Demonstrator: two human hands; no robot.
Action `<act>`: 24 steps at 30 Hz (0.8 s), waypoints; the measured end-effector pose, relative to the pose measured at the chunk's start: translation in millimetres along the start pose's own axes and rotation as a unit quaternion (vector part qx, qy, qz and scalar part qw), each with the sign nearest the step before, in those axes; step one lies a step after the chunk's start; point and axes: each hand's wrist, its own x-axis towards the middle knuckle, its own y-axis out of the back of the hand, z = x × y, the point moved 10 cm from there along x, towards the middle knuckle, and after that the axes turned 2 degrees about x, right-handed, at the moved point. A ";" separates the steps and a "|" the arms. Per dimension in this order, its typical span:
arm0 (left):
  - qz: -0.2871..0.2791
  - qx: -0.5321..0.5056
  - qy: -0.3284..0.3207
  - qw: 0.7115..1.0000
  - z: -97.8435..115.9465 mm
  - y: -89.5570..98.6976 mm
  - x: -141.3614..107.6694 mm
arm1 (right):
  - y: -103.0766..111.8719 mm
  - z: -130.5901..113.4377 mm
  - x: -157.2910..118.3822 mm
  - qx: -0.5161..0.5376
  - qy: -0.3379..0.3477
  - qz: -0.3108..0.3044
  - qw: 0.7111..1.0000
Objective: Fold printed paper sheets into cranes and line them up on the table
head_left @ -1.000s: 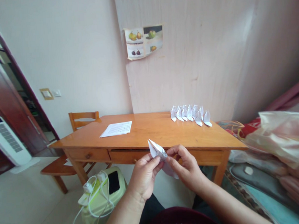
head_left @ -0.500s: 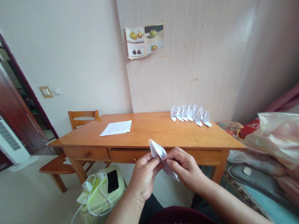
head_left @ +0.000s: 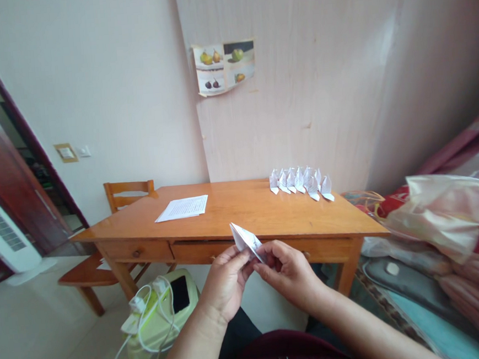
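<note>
A folded piece of white paper (head_left: 246, 238) with a pointed top is held up between my hands, in front of the table's near edge. My left hand (head_left: 227, 277) pinches its left side between thumb and fingers. On the lower right, the fingers and thumb of my right hand (head_left: 285, 267) are closed on the same paper, covering its lower end. Several folded white paper figures (head_left: 300, 181) stand in a cluster at the far right of the table. A stack of printed sheets (head_left: 182, 208) lies on the table's left part.
The wooden table (head_left: 242, 212) has drawers along its front. A chair (head_left: 128, 188) stands behind its left end, and a wooden seat (head_left: 87, 270) is at the left. Below, a pale green box (head_left: 152, 341) carries cables and a phone (head_left: 180, 293). Plastic bags (head_left: 449, 213) lie at right.
The lower tip of the folded paper, which stuck out below my right hand, no longer shows. My right hand has turned and shifted slightly left with the paper. The view has moved a little right.
</note>
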 end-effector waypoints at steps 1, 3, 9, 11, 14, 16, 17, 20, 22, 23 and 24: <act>-0.002 0.002 0.000 1.000 -0.4 -0.2 0.1 | -0.3 0.5 -0.2 0.004 -0.002 0.000 1.000; -0.003 0.007 -0.004 1.000 -0.2 -0.2 0.0 | -0.4 1.7 -0.5 0.020 -0.008 0.000 1.000; -0.007 0.047 -0.016 0.999 2.3 -5.2 -3.9 | 1.3 6.9 0.9 0.091 -0.026 0.002 0.996; -0.009 0.061 -0.016 0.998 2.3 -7.0 -5.0 | 1.0 15.5 0.9 0.143 -0.065 0.001 0.988; -0.001 0.074 -0.018 0.997 2.2 -5.6 -5.0 | -4.5 22.2 -0.4 0.197 -0.105 -0.028 0.974; 0.009 0.076 -0.020 0.997 2.4 -2.5 -4.2 | -7.8 19.7 -1.1 0.204 -0.099 -0.051 0.973; 0.014 0.075 -0.022 0.997 2.5 -0.9 -3.8 | -9.6 18.1 -1.5 0.206 -0.095 -0.060 0.972; 0.021 0.063 -0.024 0.997 2.6 2.9 -2.7 | -14.1 16.0 -2.6 0.211 -0.085 -0.070 0.971; 0.021 0.055 -0.025 0.998 2.5 4.4 -2.3 | -14.8 16.6 -2.6 0.202 -0.081 -0.060 0.974; 0.019 0.052 -0.026 0.998 2.6 4.7 -2.1 | -14.6 17.0 -2.6 0.195 -0.080 -0.052 0.976; 0.017 0.049 -0.028 0.998 2.7 4.7 -2.0 | -14.7 17.5 -2.7 0.185 -0.081 -0.048 0.978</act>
